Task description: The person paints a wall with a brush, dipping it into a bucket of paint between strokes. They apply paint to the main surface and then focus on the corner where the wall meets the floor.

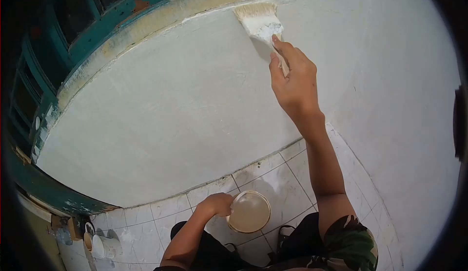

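Observation:
My right hand (298, 78) is closed round the handle of a wide paintbrush (263, 24). The brush's pale bristles lie against the upper part of the white wall (165, 115), just under the ledge below the window. White paint coats the brush's body. Low in the view, my left hand (218, 205) grips the rim of a round paint container (250, 212) at its left side. Pale, whitish liquid shows inside it. The left fingertips are partly hidden by the rim.
A green window frame (109, 22) with worn paint curves along the upper left, above a stained ledge (161, 17). White floor tiles (161, 212) run along the wall's foot. A white bucket (103, 246) and a cardboard box (74, 228) stand at lower left. Another wall (399, 100) rises on the right.

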Motion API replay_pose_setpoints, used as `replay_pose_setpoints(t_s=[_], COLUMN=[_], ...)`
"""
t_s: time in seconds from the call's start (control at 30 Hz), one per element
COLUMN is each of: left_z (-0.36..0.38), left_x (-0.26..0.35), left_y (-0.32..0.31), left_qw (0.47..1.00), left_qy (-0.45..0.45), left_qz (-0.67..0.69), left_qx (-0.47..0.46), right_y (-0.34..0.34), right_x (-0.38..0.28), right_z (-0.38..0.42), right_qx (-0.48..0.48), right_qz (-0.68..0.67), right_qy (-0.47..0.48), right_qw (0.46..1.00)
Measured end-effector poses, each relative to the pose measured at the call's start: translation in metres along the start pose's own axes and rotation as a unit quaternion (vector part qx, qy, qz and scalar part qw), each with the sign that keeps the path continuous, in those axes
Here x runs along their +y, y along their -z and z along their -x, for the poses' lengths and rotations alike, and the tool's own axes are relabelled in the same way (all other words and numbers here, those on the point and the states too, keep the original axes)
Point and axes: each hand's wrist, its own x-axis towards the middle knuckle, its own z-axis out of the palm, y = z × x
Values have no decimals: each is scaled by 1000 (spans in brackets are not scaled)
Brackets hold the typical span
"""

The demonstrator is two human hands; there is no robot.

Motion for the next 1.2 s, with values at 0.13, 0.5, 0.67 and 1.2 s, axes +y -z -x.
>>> replay_pose_setpoints(t_s=[0.13,0.5,0.67,1.2], left_z=[3,6,4,0], left_x=[0,8,8,21], left_y=[4,2,2,1], left_qw=[1000,999,1000,1000], left_qy=[-1,-8,5,0], left_qz=[-1,-3,0,-25], left_qx=[7,32,5,14], right_y=[22,44,24,67], right_x=[-6,19,64,71], right_z=[-3,-19,-9,28], right_qx=[-58,57,40,-167], right_qz=[30,20,-10,53], right_qy=[-18,-63,23,-104], right_qw=[998,996,999,979])
